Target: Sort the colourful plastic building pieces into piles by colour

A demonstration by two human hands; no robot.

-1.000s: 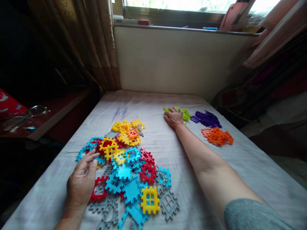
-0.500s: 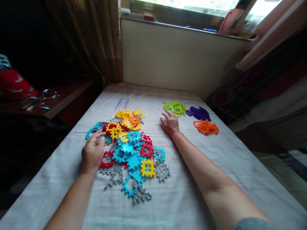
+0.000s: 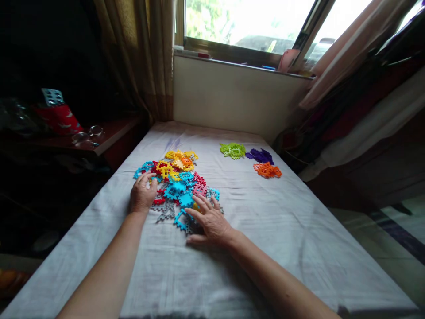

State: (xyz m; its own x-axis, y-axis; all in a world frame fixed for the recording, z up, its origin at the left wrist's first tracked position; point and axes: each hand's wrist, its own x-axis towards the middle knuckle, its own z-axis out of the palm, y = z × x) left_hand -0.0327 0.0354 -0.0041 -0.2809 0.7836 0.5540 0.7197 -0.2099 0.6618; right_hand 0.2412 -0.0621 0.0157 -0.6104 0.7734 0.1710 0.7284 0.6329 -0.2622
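A mixed pile of notched plastic tiles (image 3: 178, 187) in blue, red, yellow and grey lies on the cloth. At its left edge rests my left hand (image 3: 144, 193), fingers a little bent and apart, with nothing visible in it. My right hand (image 3: 210, 220) is spread over the near right part of the pile and hides some yellow and grey tiles. Farther back on the right are separate heaps: green tiles (image 3: 233, 151), purple tiles (image 3: 260, 156) and orange tiles (image 3: 267, 170).
The cloth-covered table (image 3: 265, 248) reaches the wall below the window. On a dark side table (image 3: 116, 133) at the left stand a red container (image 3: 61, 118) and a pair of glasses (image 3: 89, 135). Curtains (image 3: 146, 57) and hanging clothes (image 3: 352, 88) frame the view.
My right hand has moved from beside the green heap back to the near right side of the mixed pile, fingers spread. My left hand stays at the pile's left edge. The camera view has shifted.
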